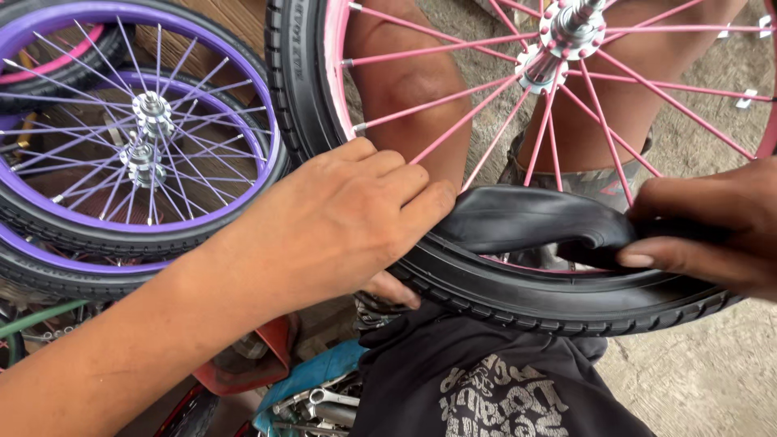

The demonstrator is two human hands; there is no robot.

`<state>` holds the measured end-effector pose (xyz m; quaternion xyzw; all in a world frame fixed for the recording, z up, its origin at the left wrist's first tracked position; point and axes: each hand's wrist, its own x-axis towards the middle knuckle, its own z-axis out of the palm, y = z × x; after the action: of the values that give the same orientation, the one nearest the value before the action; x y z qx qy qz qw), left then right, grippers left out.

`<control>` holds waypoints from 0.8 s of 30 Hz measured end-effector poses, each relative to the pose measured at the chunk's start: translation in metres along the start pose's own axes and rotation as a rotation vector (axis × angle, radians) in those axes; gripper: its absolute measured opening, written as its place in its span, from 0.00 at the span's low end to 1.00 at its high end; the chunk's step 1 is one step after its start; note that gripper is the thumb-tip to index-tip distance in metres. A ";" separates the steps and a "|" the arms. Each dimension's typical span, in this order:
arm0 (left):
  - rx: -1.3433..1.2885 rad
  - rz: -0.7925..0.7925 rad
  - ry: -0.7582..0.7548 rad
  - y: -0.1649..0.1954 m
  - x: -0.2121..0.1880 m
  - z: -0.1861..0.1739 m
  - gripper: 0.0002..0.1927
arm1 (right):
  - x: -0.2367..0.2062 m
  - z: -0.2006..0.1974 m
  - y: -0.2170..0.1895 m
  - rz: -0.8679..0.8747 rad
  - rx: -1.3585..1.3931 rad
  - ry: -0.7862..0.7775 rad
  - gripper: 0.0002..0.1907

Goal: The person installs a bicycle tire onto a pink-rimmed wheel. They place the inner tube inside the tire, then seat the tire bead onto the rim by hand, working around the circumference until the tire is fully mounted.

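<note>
Left hand (340, 218): lies over the black tyre (518, 295), fingers (405, 182) together and curled on the end of the inner tube (526, 218), thumb under the tyre.
Right hand (712, 226): fingers clamped on the other end of the tube, at the tyre's right.
Inner tube: black, limp, bulging up out of the tyre, between the two hands.
Wheel: pink rim (336, 73) and spokes, silver hub (571, 28), held upright across the lap.
Beside it: purple-rimmed wheels (137, 137) stacked at the left.
Below: wrenches (324, 400) on a blue cloth.

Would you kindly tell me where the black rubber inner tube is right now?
In the head view, the black rubber inner tube bulges from the pink-rimmed wheel's tyre, right of centre, between the left hand and right hand.
</note>
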<state>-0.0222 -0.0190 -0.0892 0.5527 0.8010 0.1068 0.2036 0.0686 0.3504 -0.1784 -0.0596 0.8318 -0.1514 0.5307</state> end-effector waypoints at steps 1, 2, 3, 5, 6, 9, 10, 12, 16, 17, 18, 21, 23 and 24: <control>-0.011 -0.003 -0.013 -0.001 0.001 0.000 0.50 | 0.006 -0.002 0.011 0.042 -0.025 -0.059 0.22; -0.027 -0.012 -0.014 -0.003 0.002 -0.002 0.49 | 0.014 -0.004 0.025 0.054 -0.034 -0.059 0.22; -0.046 -0.021 -0.017 -0.004 0.003 -0.004 0.49 | 0.021 -0.005 0.039 0.064 -0.043 -0.064 0.22; -0.095 -0.036 -0.024 -0.004 0.005 -0.007 0.48 | 0.028 -0.002 0.068 0.048 -0.045 -0.044 0.22; -0.122 -0.047 -0.023 -0.003 0.008 -0.008 0.48 | 0.028 0.002 0.080 0.021 -0.049 -0.014 0.21; -0.214 -0.106 -0.067 0.005 0.017 -0.006 0.43 | 0.020 0.009 0.096 -0.133 -0.077 0.196 0.21; -0.241 -0.124 -0.089 0.007 0.021 -0.004 0.41 | 0.013 0.010 0.093 -0.206 -0.087 0.311 0.21; -0.222 -0.150 -0.118 0.014 0.024 -0.001 0.39 | -0.004 0.014 0.075 -0.368 -0.052 0.512 0.20; -0.149 -0.212 -0.174 0.027 0.027 0.009 0.41 | -0.034 0.026 0.019 -0.701 0.073 0.583 0.38; -0.127 -0.211 -0.143 0.030 0.028 0.013 0.43 | -0.034 0.026 0.008 -0.676 0.028 0.605 0.35; -0.112 -0.209 -0.113 0.036 0.030 0.019 0.45 | -0.033 0.027 -0.002 -0.648 -0.014 0.622 0.32; -0.105 -0.164 0.005 0.049 0.037 0.039 0.41 | -0.024 0.025 -0.017 -0.612 -0.085 0.655 0.24; -0.048 -0.129 0.089 0.059 0.037 0.051 0.32 | -0.018 0.025 -0.023 -0.646 -0.089 0.663 0.23; 0.020 -0.111 0.130 0.064 0.036 0.056 0.26 | -0.014 0.027 -0.026 -0.681 -0.081 0.669 0.25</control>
<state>0.0454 0.0350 -0.1220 0.5012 0.8431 0.1229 0.1513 0.0973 0.3247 -0.1688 -0.2973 0.8954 -0.2951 0.1512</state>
